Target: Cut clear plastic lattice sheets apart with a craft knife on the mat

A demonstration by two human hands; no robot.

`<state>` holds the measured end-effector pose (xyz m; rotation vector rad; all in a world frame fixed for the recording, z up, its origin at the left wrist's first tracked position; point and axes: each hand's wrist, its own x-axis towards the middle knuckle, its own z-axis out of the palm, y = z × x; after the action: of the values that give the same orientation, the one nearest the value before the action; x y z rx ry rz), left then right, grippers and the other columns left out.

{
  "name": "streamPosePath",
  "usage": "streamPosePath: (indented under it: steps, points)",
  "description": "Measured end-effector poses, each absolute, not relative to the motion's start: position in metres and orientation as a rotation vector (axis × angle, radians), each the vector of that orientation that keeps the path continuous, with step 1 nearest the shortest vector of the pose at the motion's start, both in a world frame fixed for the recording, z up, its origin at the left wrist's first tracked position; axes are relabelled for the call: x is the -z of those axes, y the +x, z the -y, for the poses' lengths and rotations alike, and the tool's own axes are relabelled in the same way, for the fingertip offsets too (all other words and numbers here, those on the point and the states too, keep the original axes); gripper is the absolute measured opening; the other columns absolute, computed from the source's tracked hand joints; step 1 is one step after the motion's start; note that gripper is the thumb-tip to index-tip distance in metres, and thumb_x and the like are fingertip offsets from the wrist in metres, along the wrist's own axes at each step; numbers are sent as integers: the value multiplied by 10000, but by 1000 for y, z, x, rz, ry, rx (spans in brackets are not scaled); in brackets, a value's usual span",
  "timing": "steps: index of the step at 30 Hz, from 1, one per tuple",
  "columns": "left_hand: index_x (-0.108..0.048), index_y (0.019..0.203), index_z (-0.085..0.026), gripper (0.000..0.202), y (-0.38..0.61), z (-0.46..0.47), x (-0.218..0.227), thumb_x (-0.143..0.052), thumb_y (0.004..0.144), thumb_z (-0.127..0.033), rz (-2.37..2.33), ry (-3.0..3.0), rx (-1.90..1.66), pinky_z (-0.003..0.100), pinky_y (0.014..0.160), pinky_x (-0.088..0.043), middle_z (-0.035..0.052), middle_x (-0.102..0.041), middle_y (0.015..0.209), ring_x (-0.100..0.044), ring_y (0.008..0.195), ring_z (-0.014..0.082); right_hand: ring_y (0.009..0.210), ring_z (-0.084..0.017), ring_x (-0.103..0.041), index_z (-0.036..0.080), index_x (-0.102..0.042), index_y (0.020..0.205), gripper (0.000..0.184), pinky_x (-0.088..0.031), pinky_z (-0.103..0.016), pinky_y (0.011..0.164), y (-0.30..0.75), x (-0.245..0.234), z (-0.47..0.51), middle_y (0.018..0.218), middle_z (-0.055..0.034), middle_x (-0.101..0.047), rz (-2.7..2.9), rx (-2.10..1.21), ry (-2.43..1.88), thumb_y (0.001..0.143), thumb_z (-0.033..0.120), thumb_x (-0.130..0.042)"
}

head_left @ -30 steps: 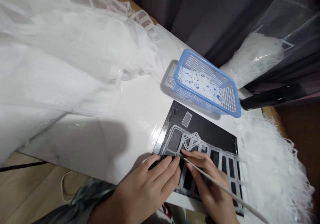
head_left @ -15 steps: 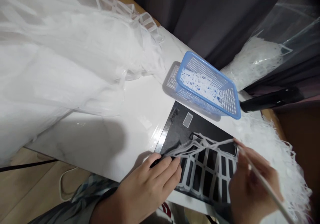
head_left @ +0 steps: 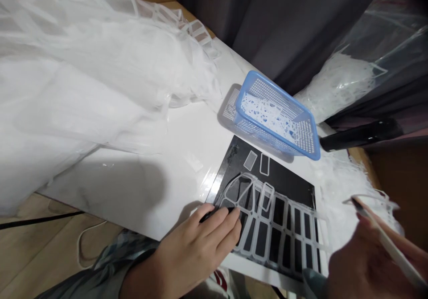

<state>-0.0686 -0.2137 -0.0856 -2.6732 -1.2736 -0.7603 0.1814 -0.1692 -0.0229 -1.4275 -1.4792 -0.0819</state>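
Note:
My left hand (head_left: pixel 203 239) lies at the left edge of a black board (head_left: pixel 296 174), fingers curled over a dark object they mostly hide. Under and beside these fingers spreads a translucent white lattice sheet (head_left: pixel 257 219) of rectangular cells, its upper left part bent. My right hand (head_left: pixel 368 259), right of the board, grips slender white tweezers (head_left: pixel 388 241) with a dark tip. A thin white strip (head_left: pixel 371 195) hangs at that tip, above the white scraps. A pale filled rectangle (head_left: pixel 250 160) and a thin rectangular frame (head_left: pixel 265 164) lie at the board's top; another frame (head_left: pixel 267 196) overlaps the sheet.
Behind the board stands a blue basket (head_left: pixel 277 134) holding white lattice pieces. A heap of white scraps (head_left: pixel 334 174) covers the right side. Large white plastic bundles (head_left: pixel 100 76) fill the left of the table. A clear bag (head_left: pixel 341 80) and a black cylinder (head_left: pixel 364 135) are at the back right.
My right hand has moved right, off the board to the scrap heap, with a strip at the tweezers. The lifted strands have left the sheet, and loose frames now show. My left hand stays put.

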Motion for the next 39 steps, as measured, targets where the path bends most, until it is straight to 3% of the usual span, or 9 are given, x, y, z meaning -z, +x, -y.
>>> streamPosePath:
  steps: [3, 6, 10, 16, 25, 39]
  points:
    - [-690, 1201, -190, 302, -73, 213, 86, -452, 1018, -156, 1142, -2647, 883, 389, 962, -379, 4, -679, 1232, -542, 1139, 173, 969, -304, -715, 183, -743, 1063, 176, -550, -473, 896, 177, 22, 173, 1083, -83, -752, 1610, 34, -1464, 891, 199, -709]
    - [-745, 1029, -191, 250, -80, 212, 87, -498, 1001, -170, 898, -2668, 1060, 348, 915, -452, 2, -709, 1094, -575, 1049, 154, 1073, -249, -690, 200, -703, 998, 83, -543, -387, 930, 172, 25, 181, 1144, -77, -728, 1809, -231, -1501, 930, 218, -660]
    - [-760, 881, -187, 260, -87, 213, 91, -516, 971, -184, 691, -2705, 1105, 314, 794, -520, 22, -723, 1010, -589, 933, 162, 1006, -183, -713, 238, -700, 978, 89, -577, -259, 837, 154, 30, 201, 1051, -44, -740, 1960, -539, -1437, 964, 218, -614]
    - [-755, 846, -152, 212, -88, 216, 97, -551, 887, -190, 638, -2717, 1089, 318, 736, -537, 68, -716, 966, -601, 845, 171, 906, -211, -739, 226, -713, 939, 116, -610, -278, 782, 123, 43, 219, 948, -64, -755, 1895, -868, -1283, 950, 174, -610]
    - [-748, 769, -178, 187, -85, 216, 102, -596, 869, -223, 616, -2662, 1164, 299, 665, -537, 65, -708, 895, -592, 811, 166, 965, -239, -729, 225, -703, 989, 158, -619, -320, 808, 127, 47, 219, 989, -84, -760, 1979, -931, -1226, 937, 124, -594]
    - [-733, 748, -153, 284, -83, 215, 103, -492, 896, -135, 648, -2686, 1230, 313, 666, -536, 58, -681, 810, -594, 745, 162, 1045, -217, -708, 274, -642, 1299, 338, -638, -303, 856, 136, 64, 233, 1142, -80, -751, 2261, -749, -1114, 982, 163, -604]
